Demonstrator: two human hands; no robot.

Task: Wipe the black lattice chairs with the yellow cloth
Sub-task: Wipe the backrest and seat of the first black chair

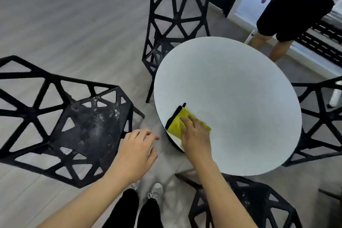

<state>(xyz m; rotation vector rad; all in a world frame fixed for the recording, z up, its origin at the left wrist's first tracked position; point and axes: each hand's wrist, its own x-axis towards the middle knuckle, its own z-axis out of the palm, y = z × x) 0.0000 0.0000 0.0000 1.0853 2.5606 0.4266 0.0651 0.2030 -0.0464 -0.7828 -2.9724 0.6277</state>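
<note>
Now your right hand [194, 135] rests flat-fingered on the yellow cloth [177, 122] at the counter [240, 98] edge; gather it fully, grip firm, before the dusty chair [87, 126]; left hand [137, 150] hangs relaxed, empty.

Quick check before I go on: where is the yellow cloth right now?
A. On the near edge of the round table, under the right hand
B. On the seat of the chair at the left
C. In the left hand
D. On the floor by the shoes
A: the yellow cloth lies on the round table near its edge, with the right hand resting on it; the left hand holds nothing.

Bare forearms, black trousers [129, 209], grey sneakers [155, 190]
</note>
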